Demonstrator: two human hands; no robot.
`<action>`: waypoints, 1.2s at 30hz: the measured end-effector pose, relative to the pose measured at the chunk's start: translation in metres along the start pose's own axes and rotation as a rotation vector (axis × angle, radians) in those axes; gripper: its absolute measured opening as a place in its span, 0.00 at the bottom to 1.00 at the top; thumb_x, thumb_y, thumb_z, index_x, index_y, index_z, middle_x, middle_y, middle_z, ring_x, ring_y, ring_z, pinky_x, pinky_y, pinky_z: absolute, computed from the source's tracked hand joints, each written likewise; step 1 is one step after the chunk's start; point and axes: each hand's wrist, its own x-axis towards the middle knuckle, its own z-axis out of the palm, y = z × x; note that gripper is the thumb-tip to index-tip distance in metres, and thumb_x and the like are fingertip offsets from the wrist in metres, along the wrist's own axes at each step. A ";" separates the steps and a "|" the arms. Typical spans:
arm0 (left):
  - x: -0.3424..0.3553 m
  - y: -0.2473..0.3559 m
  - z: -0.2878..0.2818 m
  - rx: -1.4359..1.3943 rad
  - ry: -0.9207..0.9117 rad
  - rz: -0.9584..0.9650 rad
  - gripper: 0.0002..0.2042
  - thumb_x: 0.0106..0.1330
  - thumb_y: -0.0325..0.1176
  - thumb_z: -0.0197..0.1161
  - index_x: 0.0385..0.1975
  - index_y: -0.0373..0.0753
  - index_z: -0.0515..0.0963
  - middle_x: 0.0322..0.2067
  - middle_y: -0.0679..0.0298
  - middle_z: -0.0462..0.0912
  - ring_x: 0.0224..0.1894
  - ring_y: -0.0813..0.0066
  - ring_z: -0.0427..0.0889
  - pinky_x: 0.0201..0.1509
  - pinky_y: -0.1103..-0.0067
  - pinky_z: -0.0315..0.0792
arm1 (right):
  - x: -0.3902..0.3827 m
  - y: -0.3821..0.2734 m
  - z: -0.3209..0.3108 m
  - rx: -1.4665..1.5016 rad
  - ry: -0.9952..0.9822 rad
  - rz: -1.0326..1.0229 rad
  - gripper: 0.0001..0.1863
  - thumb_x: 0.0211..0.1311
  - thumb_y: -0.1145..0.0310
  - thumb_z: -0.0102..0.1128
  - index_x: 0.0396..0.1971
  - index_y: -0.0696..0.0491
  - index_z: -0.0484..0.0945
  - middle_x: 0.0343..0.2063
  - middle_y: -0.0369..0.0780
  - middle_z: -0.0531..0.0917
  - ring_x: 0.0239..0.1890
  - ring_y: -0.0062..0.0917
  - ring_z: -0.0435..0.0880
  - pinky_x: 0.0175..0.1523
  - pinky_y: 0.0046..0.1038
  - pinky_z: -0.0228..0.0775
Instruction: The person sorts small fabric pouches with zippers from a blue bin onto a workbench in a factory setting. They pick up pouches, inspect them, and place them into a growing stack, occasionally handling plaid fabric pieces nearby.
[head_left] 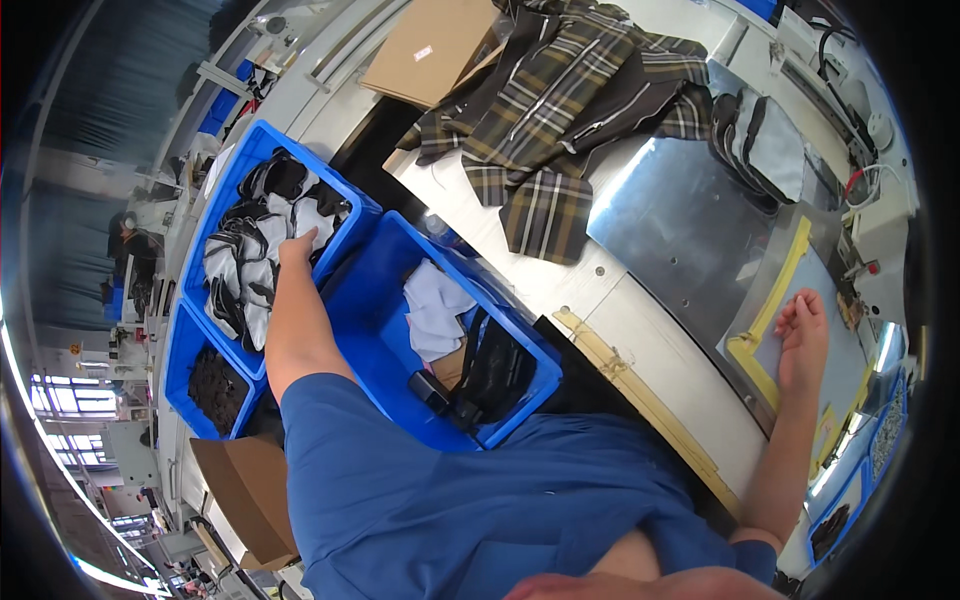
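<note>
My left hand (297, 247) reaches into a blue bin (357, 232) on the left. It touches a heap of black-and-white fabric pieces (262, 238); its thumb shows, but most of its fingers are hidden, so I cannot tell whether it grips one. On the right, my right hand (803, 335) is over a grey panel edged with yellow tape (770, 340). Its fingers are loosely bent and slightly apart, with nothing seen in them. Beyond it, several black-and-white fabric pieces (760, 150) lie stacked near the machine.
A plaid garment (560, 95) lies on the white table (440, 190), beside a metal plate (670, 220). Another blue bin (350, 300) holds white cloth (435, 310) and black straps (500, 370). Cardboard boxes (425, 50) and a smaller bin of dark scraps (218, 392) stand around.
</note>
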 end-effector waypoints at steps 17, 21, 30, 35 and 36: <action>-0.087 0.101 -0.010 0.744 0.070 0.651 0.19 0.60 0.34 0.64 0.53 0.44 0.78 0.51 0.45 0.78 0.53 0.47 0.81 0.56 0.62 0.77 | -0.001 0.002 -0.007 -0.009 0.050 -0.013 0.04 0.74 0.68 0.53 0.42 0.51 0.73 0.28 0.30 0.75 0.29 0.11 0.74 0.33 0.14 0.67; -0.131 0.122 0.002 0.733 0.137 0.627 0.22 0.53 0.40 0.76 0.48 0.44 0.80 0.54 0.51 0.73 0.55 0.47 0.79 0.56 0.62 0.77 | -0.003 0.000 -0.005 -0.005 0.045 -0.011 0.03 0.74 0.68 0.53 0.42 0.50 0.73 0.28 0.29 0.75 0.29 0.11 0.73 0.33 0.14 0.66; -0.099 0.113 -0.015 0.504 0.300 0.705 0.15 0.67 0.34 0.53 0.48 0.34 0.78 0.47 0.44 0.78 0.49 0.45 0.81 0.52 0.58 0.76 | -0.002 -0.002 -0.006 -0.018 0.030 0.010 0.03 0.73 0.68 0.53 0.39 0.49 0.73 0.27 0.29 0.76 0.29 0.11 0.74 0.33 0.15 0.65; -0.126 0.130 -0.091 0.174 0.545 0.645 0.21 0.61 0.44 0.52 0.36 0.30 0.83 0.36 0.40 0.83 0.42 0.37 0.80 0.52 0.55 0.72 | -0.008 -0.015 0.012 -0.136 0.013 0.109 0.03 0.71 0.67 0.56 0.36 0.49 0.74 0.24 0.29 0.76 0.25 0.12 0.74 0.31 0.17 0.65; -0.144 0.139 -0.105 0.099 0.503 0.647 0.20 0.61 0.42 0.54 0.34 0.30 0.83 0.32 0.44 0.84 0.37 0.44 0.81 0.47 0.60 0.72 | -0.010 -0.016 0.023 -0.167 -0.034 0.107 0.04 0.70 0.67 0.57 0.37 0.50 0.74 0.25 0.29 0.76 0.25 0.12 0.74 0.31 0.17 0.66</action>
